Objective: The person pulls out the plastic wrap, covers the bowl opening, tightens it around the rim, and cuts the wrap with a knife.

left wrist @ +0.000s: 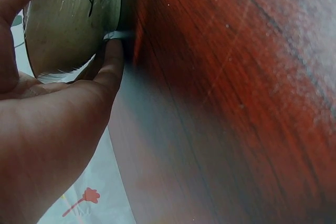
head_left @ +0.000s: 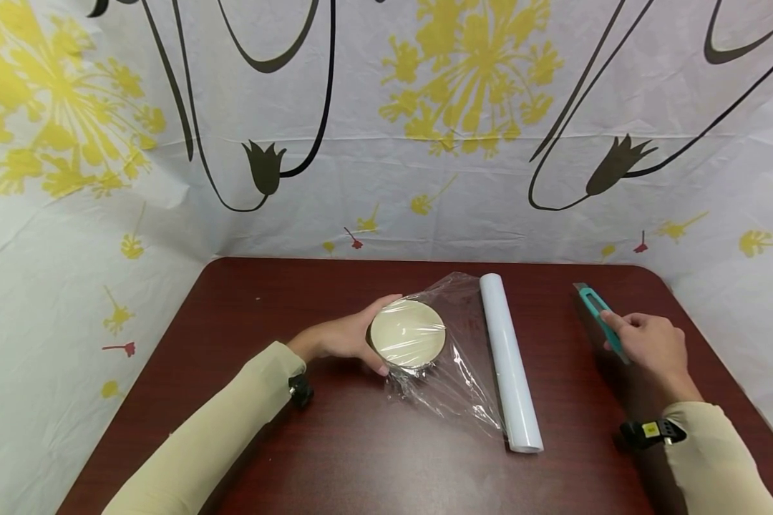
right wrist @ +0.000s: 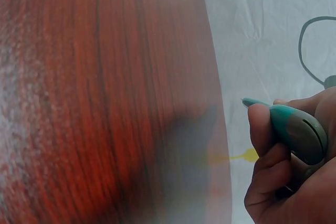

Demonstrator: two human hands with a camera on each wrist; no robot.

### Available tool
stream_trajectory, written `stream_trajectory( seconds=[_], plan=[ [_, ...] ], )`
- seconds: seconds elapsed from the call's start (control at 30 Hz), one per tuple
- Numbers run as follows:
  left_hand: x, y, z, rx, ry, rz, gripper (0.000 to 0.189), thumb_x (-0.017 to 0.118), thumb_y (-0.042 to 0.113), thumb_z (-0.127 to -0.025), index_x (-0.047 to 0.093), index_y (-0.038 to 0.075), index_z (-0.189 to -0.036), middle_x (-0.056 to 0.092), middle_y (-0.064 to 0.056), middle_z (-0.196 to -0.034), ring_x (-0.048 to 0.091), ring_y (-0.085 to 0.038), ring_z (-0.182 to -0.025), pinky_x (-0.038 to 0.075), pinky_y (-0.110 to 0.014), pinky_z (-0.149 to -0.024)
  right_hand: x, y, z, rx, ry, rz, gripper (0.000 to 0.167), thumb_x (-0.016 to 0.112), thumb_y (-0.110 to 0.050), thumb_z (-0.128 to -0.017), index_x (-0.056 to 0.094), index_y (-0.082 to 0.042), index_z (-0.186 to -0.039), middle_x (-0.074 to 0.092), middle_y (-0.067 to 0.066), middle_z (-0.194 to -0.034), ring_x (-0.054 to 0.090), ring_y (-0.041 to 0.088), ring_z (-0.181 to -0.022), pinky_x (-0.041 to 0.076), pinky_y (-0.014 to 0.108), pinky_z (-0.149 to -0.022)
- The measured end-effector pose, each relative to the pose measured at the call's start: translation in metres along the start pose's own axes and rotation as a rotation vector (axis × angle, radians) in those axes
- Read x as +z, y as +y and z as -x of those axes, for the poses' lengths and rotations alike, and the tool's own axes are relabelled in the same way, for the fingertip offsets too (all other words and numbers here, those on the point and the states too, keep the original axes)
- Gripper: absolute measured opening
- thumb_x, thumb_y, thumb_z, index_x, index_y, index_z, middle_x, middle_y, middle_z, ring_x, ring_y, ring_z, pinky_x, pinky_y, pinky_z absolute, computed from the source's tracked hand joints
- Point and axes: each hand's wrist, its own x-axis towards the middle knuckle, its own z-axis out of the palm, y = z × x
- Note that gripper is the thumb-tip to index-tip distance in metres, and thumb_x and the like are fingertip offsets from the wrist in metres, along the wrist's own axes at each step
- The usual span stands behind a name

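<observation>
A round cream bowl (head_left: 407, 335) stands left of the table's middle, its top covered by clear plastic wrap (head_left: 459, 357). My left hand (head_left: 353, 336) grips the bowl's left side, thumb and fingers spread around it; in the left wrist view the fingers curve along the bowl's wall (left wrist: 73, 30) near the tabletop. The wrap stretches right to a white roll (head_left: 512, 365). At the right, my right hand (head_left: 653, 350) holds a teal utility knife (head_left: 599, 315), raised over the table, with its blade end pointing away from me. The right wrist view shows the knife's rounded end (right wrist: 304, 137) between the curled fingers.
The dark red wooden table (head_left: 335, 458) has rounded far corners. Behind it and at both sides hangs a white sheet (head_left: 373, 93) with yellow and dark flower prints. The roll lies between the bowl and my right hand.
</observation>
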Motion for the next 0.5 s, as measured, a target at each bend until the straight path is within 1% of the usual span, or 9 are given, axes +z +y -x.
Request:
stream_trajectory(
  seconds=[0.1, 0.27, 0.43, 0.5],
  plan=[
    [-0.0001, 0.0009, 0.0001, -0.002, -0.001, -0.002, 0.136, 0.098, 0.000, -0.072, 0.012, 0.014, -0.176, 0.034, -0.018, -0.169, 0.041, -0.032, -0.147, 0.035, -0.045, -0.123, 0.0006, 0.0000, 0.0002, 0.000, 0.006, 0.005, 0.071, 0.047, -0.059, -0.114, 0.078, 0.005, -0.106, 0.077, 0.001, -0.074, 0.052, 0.033, -0.090, 0.040, 0.040, -0.067],
    [-0.0006, 0.0021, -0.0001, -0.007, -0.002, -0.008, 0.136, 0.099, 0.000, -0.073, 0.011, 0.013, -0.176, 0.034, -0.018, -0.169, 0.041, -0.033, -0.147, 0.036, -0.045, -0.123, 0.0013, 0.0004, 0.0005, 0.007, 0.011, 0.016, 0.072, 0.048, -0.061, -0.113, 0.078, 0.003, -0.100, 0.076, 0.000, -0.072, 0.052, 0.031, -0.086, 0.041, 0.040, -0.063],
    [-0.0011, 0.0018, -0.0002, -0.013, -0.003, -0.004, 0.136, 0.099, 0.000, -0.073, 0.012, 0.014, -0.176, 0.034, -0.018, -0.168, 0.041, -0.034, -0.147, 0.036, -0.045, -0.122, 0.0019, -0.0017, 0.0008, 0.013, 0.018, 0.016, 0.073, 0.048, -0.065, -0.112, 0.077, -0.003, -0.087, 0.074, 0.001, -0.070, 0.052, 0.030, -0.083, 0.041, 0.040, -0.065],
    [-0.0011, 0.0020, 0.0002, -0.016, -0.003, -0.001, 0.136, 0.099, -0.001, -0.073, 0.012, 0.014, -0.176, 0.034, -0.019, -0.168, 0.041, -0.034, -0.147, 0.036, -0.045, -0.122, 0.0028, -0.0034, 0.0011, 0.012, 0.026, 0.007, 0.072, 0.049, -0.066, -0.111, 0.076, -0.005, -0.084, 0.074, 0.001, -0.070, 0.054, 0.029, -0.080, 0.042, 0.040, -0.063]
  ],
)
